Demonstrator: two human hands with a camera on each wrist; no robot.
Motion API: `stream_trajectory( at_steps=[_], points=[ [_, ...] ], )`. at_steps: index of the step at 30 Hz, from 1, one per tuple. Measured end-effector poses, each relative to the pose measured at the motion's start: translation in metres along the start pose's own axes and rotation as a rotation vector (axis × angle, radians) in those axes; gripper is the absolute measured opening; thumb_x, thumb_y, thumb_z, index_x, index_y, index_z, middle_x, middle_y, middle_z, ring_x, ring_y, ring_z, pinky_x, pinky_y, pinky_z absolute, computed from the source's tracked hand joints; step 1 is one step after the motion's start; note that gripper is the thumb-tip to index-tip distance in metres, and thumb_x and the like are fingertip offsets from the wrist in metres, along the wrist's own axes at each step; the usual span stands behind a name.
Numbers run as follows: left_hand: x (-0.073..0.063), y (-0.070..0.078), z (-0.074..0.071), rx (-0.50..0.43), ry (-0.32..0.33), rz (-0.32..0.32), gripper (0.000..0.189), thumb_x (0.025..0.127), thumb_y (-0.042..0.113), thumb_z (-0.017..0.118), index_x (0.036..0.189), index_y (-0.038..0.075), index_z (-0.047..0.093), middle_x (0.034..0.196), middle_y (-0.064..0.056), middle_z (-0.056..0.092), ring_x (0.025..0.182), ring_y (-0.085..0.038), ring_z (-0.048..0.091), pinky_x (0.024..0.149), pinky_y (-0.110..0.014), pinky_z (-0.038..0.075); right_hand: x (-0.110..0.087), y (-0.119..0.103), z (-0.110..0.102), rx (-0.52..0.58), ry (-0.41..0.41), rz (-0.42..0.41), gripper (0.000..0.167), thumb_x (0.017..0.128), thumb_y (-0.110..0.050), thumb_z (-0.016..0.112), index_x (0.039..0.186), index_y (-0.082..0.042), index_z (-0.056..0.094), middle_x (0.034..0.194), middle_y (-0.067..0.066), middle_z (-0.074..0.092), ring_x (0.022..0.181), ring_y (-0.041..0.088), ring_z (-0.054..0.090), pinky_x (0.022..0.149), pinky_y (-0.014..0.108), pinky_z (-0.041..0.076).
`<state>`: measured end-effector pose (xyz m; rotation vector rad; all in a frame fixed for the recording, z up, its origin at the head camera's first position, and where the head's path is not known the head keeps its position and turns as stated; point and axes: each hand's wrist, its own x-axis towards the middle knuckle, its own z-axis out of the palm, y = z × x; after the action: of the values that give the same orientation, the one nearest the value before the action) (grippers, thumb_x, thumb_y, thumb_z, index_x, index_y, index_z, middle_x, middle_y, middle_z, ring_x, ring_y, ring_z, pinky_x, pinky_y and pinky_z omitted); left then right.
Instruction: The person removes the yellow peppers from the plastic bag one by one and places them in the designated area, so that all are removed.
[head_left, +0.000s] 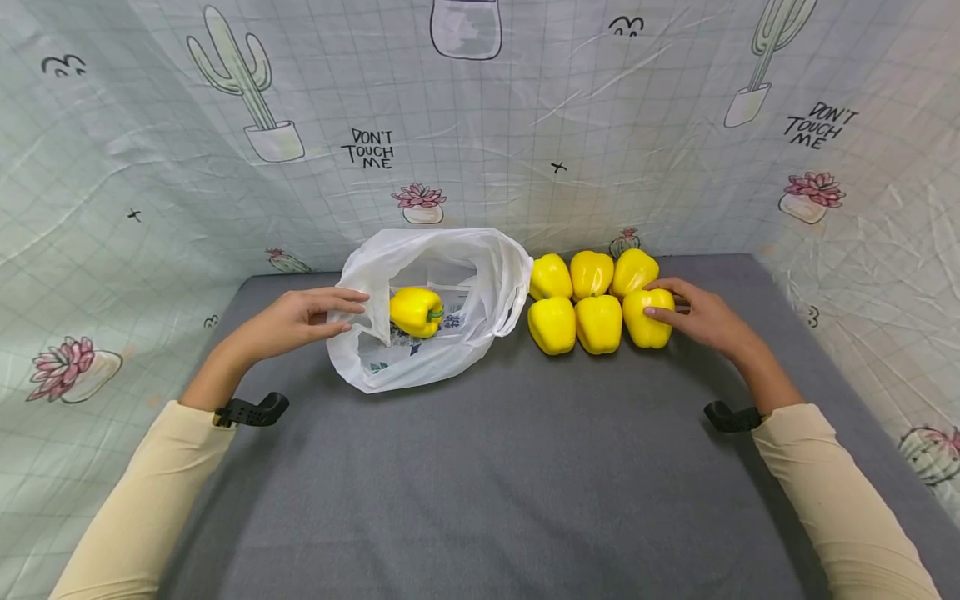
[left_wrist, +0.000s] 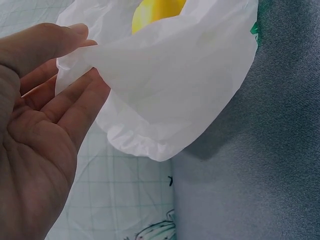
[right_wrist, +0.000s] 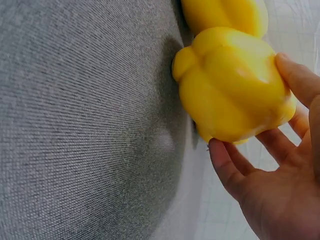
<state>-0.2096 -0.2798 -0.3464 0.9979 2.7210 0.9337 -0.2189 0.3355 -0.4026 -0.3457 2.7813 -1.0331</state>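
Observation:
A white plastic bag (head_left: 480,354) lies with its mouth spread wide, and one yellow bell pepper (head_left: 417,312) rests inside it. My left hand (head_left: 303,321) is at the bag's left rim; in the left wrist view its thumb and fingers pinch the thin plastic edge. On the right, my right hand (head_left: 697,310) holds the front right yellow bell pepper (head_left: 647,321) of a group, thumb on one side and fingers on the other. The right wrist view shows this pepper (right_wrist: 230,85) close to the grey cloth, partly overlapping another behind it.
Several more yellow bell peppers (head_left: 598,323) stand close together in two rows, just right of the bag. A grey cloth (head_left: 480,483) covers the table. Behind and at both sides hangs a printed curtain (head_left: 510,150) with cactus drawings.

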Motion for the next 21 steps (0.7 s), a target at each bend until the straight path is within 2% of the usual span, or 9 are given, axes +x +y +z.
stream_trajectory(
  at_steps=[5, 10, 16, 18, 21],
  points=[
    [0.000, 0.000, -0.001, -0.003, -0.003, -0.010, 0.037, 0.095, 0.011, 0.072, 0.132, 0.010, 0.069, 0.142, -0.007, 0.061, 0.068, -0.011, 0.051, 0.059, -0.024, 0.044, 0.001, 0.007, -0.002, 0.105, -0.032, -0.011, 0.057, 0.103, -0.038, 0.060, 0.150, -0.010, 0.044, 0.156, 0.022, 0.037, 0.138, 0.051, 0.039, 0.104, 0.066, 0.038],
    [0.001, 0.000, 0.000, -0.003, -0.006, -0.019, 0.037, 0.095, 0.012, 0.072, 0.133, 0.011, 0.069, 0.142, -0.006, 0.061, 0.069, -0.012, 0.051, 0.060, -0.024, 0.044, -0.001, 0.014, -0.005, 0.164, -0.053, -0.038, 0.055, 0.105, -0.031, 0.058, 0.152, -0.008, 0.043, 0.160, 0.021, 0.033, 0.144, 0.051, 0.030, 0.108, 0.069, 0.033],
    [0.001, 0.000, 0.002, 0.003, -0.005, -0.012, 0.037, 0.095, 0.012, 0.072, 0.132, 0.010, 0.069, 0.142, -0.007, 0.061, 0.068, -0.011, 0.051, 0.059, -0.024, 0.043, -0.004, 0.018, -0.003, 0.176, -0.062, -0.033, 0.055, 0.105, -0.035, 0.056, 0.155, -0.016, 0.045, 0.162, 0.016, 0.033, 0.142, 0.042, 0.039, 0.099, 0.056, 0.046],
    [0.001, 0.000, 0.002, 0.004, -0.005, -0.011, 0.037, 0.095, 0.012, 0.072, 0.132, 0.010, 0.069, 0.142, -0.007, 0.061, 0.067, -0.011, 0.050, 0.058, -0.024, 0.043, -0.004, 0.019, -0.002, 0.189, -0.061, -0.019, 0.054, 0.105, -0.037, 0.056, 0.155, -0.019, 0.045, 0.163, 0.013, 0.032, 0.143, 0.039, 0.038, 0.098, 0.054, 0.046],
    [0.000, -0.001, 0.003, 0.003, -0.002, -0.016, 0.037, 0.095, 0.012, 0.072, 0.132, 0.010, 0.069, 0.142, -0.007, 0.061, 0.066, -0.011, 0.050, 0.058, -0.024, 0.043, -0.004, 0.018, 0.000, 0.210, -0.059, -0.019, 0.054, 0.106, -0.038, 0.054, 0.156, -0.021, 0.044, 0.165, 0.012, 0.029, 0.147, 0.038, 0.032, 0.102, 0.057, 0.044]
  ],
)
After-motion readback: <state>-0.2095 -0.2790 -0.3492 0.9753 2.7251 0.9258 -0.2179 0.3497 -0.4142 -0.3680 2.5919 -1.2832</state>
